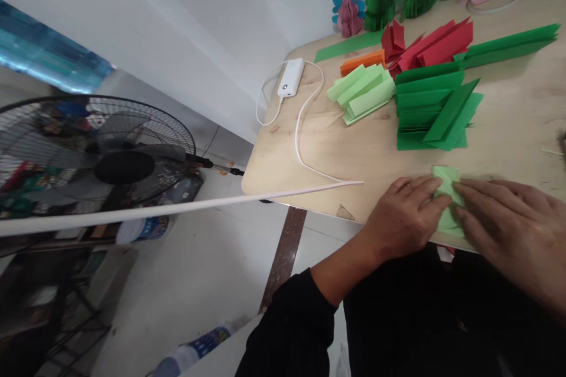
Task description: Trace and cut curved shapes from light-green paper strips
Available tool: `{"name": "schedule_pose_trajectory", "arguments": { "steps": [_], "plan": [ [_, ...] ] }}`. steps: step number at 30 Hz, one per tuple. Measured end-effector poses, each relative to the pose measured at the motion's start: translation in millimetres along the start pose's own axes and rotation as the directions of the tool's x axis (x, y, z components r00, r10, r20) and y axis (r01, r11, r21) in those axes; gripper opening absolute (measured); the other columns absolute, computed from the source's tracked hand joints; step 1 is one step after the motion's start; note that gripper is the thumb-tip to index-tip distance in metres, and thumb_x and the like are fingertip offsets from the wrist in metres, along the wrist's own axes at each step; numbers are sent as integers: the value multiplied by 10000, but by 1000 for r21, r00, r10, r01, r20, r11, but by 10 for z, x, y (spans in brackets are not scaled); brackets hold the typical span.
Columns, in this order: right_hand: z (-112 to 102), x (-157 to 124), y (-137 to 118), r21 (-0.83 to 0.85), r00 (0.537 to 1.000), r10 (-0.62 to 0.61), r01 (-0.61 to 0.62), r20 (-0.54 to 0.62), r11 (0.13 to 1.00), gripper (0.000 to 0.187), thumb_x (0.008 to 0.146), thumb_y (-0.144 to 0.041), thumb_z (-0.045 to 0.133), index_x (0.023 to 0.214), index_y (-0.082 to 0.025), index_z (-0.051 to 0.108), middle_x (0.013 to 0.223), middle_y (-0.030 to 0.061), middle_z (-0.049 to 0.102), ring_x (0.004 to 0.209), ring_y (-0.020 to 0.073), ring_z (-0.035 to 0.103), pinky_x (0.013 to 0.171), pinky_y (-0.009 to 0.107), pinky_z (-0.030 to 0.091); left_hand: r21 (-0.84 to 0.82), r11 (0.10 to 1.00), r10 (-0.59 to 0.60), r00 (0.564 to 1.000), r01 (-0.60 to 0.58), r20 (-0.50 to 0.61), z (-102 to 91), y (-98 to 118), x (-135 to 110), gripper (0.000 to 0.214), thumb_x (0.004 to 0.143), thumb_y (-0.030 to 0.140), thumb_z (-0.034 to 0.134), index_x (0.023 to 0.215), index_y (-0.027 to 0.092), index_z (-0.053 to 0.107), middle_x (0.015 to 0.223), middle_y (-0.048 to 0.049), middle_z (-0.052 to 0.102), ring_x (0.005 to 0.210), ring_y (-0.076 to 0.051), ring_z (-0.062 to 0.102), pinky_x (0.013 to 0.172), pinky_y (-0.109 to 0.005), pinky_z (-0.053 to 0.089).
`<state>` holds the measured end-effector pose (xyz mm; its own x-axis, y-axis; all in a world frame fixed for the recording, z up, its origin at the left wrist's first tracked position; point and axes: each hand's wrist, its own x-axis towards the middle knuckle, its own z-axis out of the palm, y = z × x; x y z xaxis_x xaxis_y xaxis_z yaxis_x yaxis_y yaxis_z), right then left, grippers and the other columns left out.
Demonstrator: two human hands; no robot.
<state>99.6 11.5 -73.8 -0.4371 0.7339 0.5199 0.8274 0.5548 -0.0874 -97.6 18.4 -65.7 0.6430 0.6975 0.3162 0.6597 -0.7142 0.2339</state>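
- Light green paper [446, 174]: located at the near edge of the bench [276, 159], between the hands, nearer than the dark green folded papers [435, 109].
- Left hand [407, 212]: fingers bent, tips against the paper's left side; pinch or mere pressure cannot be told.
- Right hand [508, 218]: fingers together, extended over the right side; grip likewise cannot be told.
- Handling, as judged: very light, pliable, easily creased or torn.
- Hold: opposite side edges, flat fingertips, gentle pressure.
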Motion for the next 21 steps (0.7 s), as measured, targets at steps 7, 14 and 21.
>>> {"name": "schedule_pose_trajectory", "arguments": {
  "steps": [7, 14, 21],
  "plan": [
    [0, 17, -1, 0, 1000, -19, 19, -9, 1000, 276, 880, -296, 482, 1079, -170, 626, 1050, 146, 711, 961, 317, 608, 755, 447, 424, -19, 1000, 1, 1000, -1, 16, 7, -21, -4, 331, 945, 223, 377, 1188, 128, 580, 1337, -131, 521, 1270, -204, 468, 1054, -377, 386],
    [-9, 34, -21, -5, 999, -22, 22, -23, 1000, 261, 879, -283, 488, 1066, -165, 627, 1040, 143, 715, 942, 313, 609, 744, 438, 419, -28, 1000, -14, 1000, 14, 12, 13, -17, -10, 323, 953, 222, 364, 1173, 120, 577, 1340, -130, 511, 1245, -186, 481, 1065, -363, 382],
    [-8, 26, -4, 8, 999, -24, 24, -38, 1000, 278, 877, -291, 485, 1075, -161, 631, 1019, 147, 715, 936, 312, 609, 749, 435, 408, -39, 999, -7, 1000, 8, 12, 8, -17, -2, 311, 944, 218, 382, 1148, 119, 596, 1295, -119, 546, 1259, -195, 469, 1073, -359, 381]
  ]
}}
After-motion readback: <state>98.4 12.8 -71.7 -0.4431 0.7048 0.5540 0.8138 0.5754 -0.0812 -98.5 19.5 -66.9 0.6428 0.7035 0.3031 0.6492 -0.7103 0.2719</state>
